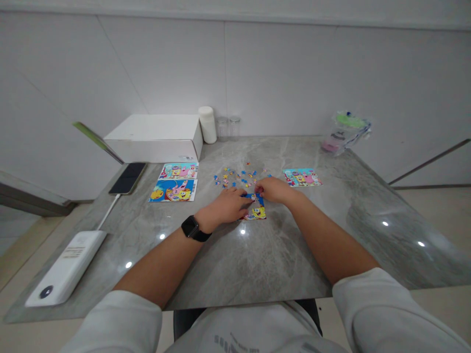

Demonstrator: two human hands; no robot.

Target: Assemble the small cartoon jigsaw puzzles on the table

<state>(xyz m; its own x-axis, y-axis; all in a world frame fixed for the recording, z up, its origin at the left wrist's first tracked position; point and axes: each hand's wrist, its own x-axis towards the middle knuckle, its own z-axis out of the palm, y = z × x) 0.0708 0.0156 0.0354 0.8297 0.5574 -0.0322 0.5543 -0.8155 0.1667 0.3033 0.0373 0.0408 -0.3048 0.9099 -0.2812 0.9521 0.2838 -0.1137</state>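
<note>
A small, partly assembled jigsaw puzzle [258,213] with a yellow cartoon figure and blue edges lies flat in front of me. My left hand [231,203] rests over its left side, fingers spread and touching it, hiding that part. At the puzzle's upper right corner, the fingers of my right hand [270,190] are pinched together on what looks like a puzzle piece, mostly hidden by the fingertips. Loose puzzle pieces [234,182], mainly blue and yellow, are scattered just beyond both hands.
Two cartoon picture cards [178,171] lie at left, another card [302,177] at right. A phone [128,178] is cabled to a white power bank [68,267]. Behind stand a white box [154,135], white bottle [208,125], two clear glasses [228,128] and a plastic bag [346,133].
</note>
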